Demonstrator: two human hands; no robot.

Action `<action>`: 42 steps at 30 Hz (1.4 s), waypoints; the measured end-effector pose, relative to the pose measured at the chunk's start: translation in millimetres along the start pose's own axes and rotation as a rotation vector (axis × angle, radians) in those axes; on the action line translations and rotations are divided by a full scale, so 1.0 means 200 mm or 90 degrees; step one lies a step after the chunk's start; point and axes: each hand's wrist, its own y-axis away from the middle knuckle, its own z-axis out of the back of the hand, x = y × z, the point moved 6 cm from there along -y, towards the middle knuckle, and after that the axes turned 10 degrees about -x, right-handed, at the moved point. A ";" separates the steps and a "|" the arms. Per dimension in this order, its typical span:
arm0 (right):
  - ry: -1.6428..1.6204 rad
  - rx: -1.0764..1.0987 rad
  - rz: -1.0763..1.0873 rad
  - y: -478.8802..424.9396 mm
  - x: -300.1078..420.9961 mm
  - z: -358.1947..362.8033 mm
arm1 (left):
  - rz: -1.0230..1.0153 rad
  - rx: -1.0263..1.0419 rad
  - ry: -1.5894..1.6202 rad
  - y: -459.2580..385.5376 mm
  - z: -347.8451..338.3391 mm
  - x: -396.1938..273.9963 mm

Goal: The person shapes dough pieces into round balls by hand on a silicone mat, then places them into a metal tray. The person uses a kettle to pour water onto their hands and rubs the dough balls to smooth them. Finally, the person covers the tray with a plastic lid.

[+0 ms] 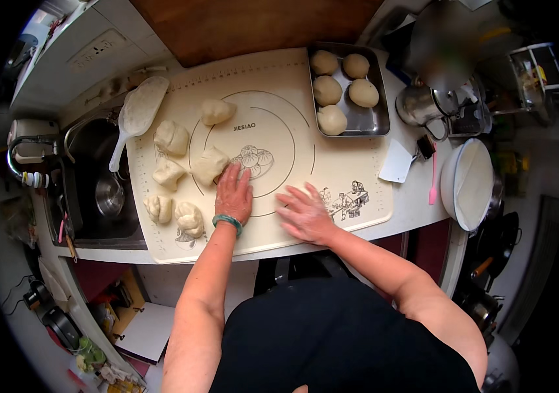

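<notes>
My left hand (234, 194), with a green bangle (228, 224) at the wrist, lies palm down on the cream kneading mat (279, 147). Its fingertips are right beside a piece of dough (210, 165); whether they touch it is hard to tell. To the right, my right hand (305, 213) is over the mat's front part, fingers spread and slightly blurred, with no dough showing in it. Further uneven dough pieces (171, 137) lie on the mat's left side, and one lump (218, 111) sits farther back. Smooth round dough balls (332, 120) rest in a metal tray (353, 131) at the back right.
A white scoop (142, 108) lies at the mat's left edge, next to a dark sink (88, 206). On the right are a white scraper (395, 161), a pink brush (432, 182), a metal pitcher (414, 105) and a large white bowl (467, 184). A brown board (260, 27) stands behind.
</notes>
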 end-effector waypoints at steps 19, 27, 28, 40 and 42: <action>-0.031 -0.126 -0.060 -0.43 -0.24 -0.02 | 0.004 0.003 0.002 -0.02 0.01 0.00; -0.029 -0.014 -0.003 0.03 0.00 0.00 | 0.014 -0.003 0.009 0.00 0.00 0.01; -0.026 -0.007 0.031 -0.04 0.05 -0.05 | 0.008 -0.001 0.007 0.00 0.00 0.01; -0.049 -0.021 -0.011 0.00 -0.05 -0.01 | 0.012 0.004 -0.007 0.00 0.00 0.01; -0.044 -0.028 0.018 -0.11 0.02 -0.06 | 0.005 0.004 -0.006 -0.02 0.00 0.00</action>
